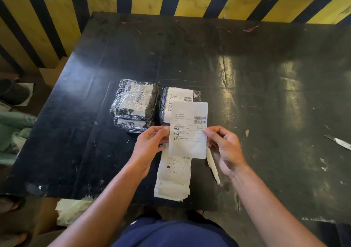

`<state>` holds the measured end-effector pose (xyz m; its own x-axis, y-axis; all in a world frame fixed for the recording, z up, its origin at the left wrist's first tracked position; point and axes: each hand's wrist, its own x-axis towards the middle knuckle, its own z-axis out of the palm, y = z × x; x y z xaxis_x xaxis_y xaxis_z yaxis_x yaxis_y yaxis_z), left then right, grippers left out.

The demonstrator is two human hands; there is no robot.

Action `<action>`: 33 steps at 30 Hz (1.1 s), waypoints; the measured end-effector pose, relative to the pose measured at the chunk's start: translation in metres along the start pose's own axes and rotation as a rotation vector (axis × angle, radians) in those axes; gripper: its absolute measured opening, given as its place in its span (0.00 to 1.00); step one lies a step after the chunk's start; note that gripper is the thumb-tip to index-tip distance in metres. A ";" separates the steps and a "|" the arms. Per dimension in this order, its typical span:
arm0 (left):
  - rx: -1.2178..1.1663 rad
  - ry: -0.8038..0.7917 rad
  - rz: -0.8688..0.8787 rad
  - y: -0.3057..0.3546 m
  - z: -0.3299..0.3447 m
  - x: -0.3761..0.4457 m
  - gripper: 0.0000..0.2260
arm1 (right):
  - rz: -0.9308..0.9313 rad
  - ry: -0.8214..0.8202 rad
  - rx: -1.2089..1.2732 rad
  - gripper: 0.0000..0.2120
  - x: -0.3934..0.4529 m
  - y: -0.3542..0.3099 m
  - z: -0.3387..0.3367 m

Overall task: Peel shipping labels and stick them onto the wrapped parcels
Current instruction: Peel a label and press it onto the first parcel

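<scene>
I hold a white shipping label [189,131] flat above the table, printed side up. My left hand [151,142] pinches its left edge and my right hand [222,144] pinches its right edge. Under the label lies a stack of more labels [173,178] near the table's front edge. Two parcels wrapped in black and clear film sit just beyond. The left parcel [133,105] is a small pile with paper under its film. The right parcel [179,104] has a white label on top and is partly hidden by the held label.
The black table [247,66] is scuffed. A strip of backing paper [213,165] lies right of the stack. A metal blade [339,142] rests at the right edge. Crumpled paper [73,209] lies on the floor at the front left. A yellow and black striped wall stands behind.
</scene>
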<state>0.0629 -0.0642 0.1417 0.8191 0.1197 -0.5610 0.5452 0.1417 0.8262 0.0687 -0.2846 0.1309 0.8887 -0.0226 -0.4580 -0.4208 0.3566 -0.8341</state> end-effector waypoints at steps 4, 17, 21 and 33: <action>-0.012 -0.040 0.032 0.000 0.002 0.001 0.10 | 0.018 -0.003 0.014 0.08 0.000 0.003 0.001; 0.329 0.213 0.161 0.000 0.010 0.038 0.05 | -0.101 0.328 -0.407 0.05 0.042 0.031 0.025; 0.419 0.236 0.161 0.020 0.010 0.071 0.05 | -0.089 0.368 -0.473 0.05 0.073 0.023 0.036; 0.625 0.281 0.150 0.046 0.021 0.135 0.06 | -0.003 0.461 -0.562 0.06 0.135 0.006 0.057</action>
<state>0.2024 -0.0623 0.1048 0.8622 0.3549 -0.3613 0.4995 -0.4776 0.7228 0.1967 -0.2324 0.0817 0.7747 -0.4587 -0.4353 -0.5589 -0.1746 -0.8107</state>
